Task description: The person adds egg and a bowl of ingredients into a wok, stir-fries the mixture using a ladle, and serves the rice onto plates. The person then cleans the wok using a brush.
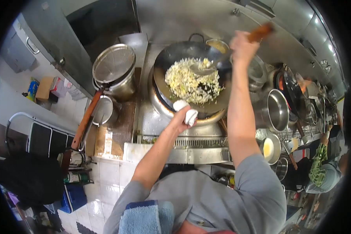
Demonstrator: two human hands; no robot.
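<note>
My right hand (244, 46) is closed around the long handle of a ladle (202, 71), whose wooden end blurs at the upper right. The ladle's bowl rests in a heap of fried rice (183, 80) with yellow egg-like bits and green pieces. That rice lies in a large dark wok (165, 56) on a round burner. My left hand (179, 120) is wrapped around a folded white cloth (190, 117) at the wok's near rim. Whatever part of the wok the cloth covers is hidden.
Left of the wok stand a steel pot with a mesh strainer (114, 64) on top and a small pan (103, 110). To the right are a steel pot (277, 110), a bowl with yellow liquid (270, 148) and another wok (292, 91) near flames.
</note>
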